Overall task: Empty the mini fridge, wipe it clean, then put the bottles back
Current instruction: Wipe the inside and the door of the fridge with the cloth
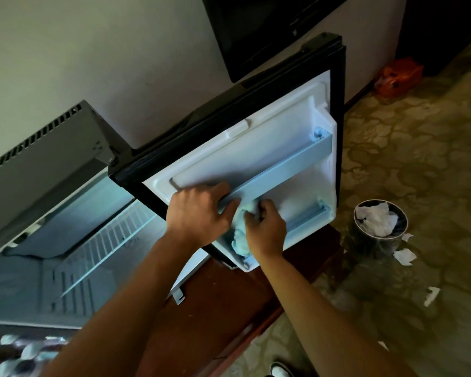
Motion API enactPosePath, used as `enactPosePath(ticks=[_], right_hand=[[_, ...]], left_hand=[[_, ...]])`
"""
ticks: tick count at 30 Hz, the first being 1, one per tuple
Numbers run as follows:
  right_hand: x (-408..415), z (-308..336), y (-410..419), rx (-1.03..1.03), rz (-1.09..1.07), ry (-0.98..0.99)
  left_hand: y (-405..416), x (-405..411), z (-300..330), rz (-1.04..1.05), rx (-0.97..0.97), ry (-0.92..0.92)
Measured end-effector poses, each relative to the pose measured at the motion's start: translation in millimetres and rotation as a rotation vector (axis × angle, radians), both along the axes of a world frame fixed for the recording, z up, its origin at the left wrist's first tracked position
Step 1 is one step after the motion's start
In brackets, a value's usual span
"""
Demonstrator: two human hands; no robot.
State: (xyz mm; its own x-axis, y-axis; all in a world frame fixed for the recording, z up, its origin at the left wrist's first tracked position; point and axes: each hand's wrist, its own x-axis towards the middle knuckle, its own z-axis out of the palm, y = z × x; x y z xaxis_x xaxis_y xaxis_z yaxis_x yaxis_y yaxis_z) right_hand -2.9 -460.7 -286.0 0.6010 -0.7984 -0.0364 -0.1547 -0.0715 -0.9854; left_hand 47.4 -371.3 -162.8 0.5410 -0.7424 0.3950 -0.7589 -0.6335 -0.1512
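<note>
- The mini fridge point(46, 213) is standing open on a reddish-brown wooden cabinet point(223, 303), its black door point(256, 159) swinging out to the right and showing a white inner liner.
- The left hand point(199, 213) is gripping the near end of the upper door shelf rail point(278, 167), fingers curling over its edge.
- The right hand point(264, 227) is clutching a crumpled pale wipe point(241, 240) and pressing it into the lower door pocket, just beside the left hand.
- Inside the cabinet of the fridge, a white wire shelf point(106, 243) is sitting bare, the walls glowing bluish.
- Blurred bottles point(25, 352) are lying at the near left, outside the fridge.
- On the patterned floor to the right, a round waste bin point(375, 240) is holding crumpled tissues, with scraps lying around it.
</note>
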Motion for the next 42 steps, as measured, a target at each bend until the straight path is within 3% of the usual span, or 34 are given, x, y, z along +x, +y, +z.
enactPosePath(ticks=[5,11,15,23,28,42], right_hand=[[-5,-5,-25,-0.042,0.022,0.02],[-8,1,-72,0.013,-0.169,-0.003],[-4,5,-61,0.068,-0.231,0.003],[-2,6,2,0.007,-0.042,-0.075],[-2,8,-1,0.032,0.004,-0.102],[-5,13,-83,0.066,-0.468,-0.076]], left_hand=[[4,-1,1,-0.014,-0.001,0.002],[3,-2,3,-0.033,-0.017,0.018],[4,-3,3,-0.03,-0.01,0.04],[3,-2,0,-0.03,-0.015,0.033],[4,0,1,-0.029,-0.022,0.027],[6,-3,3,-0.074,-0.04,0.031]])
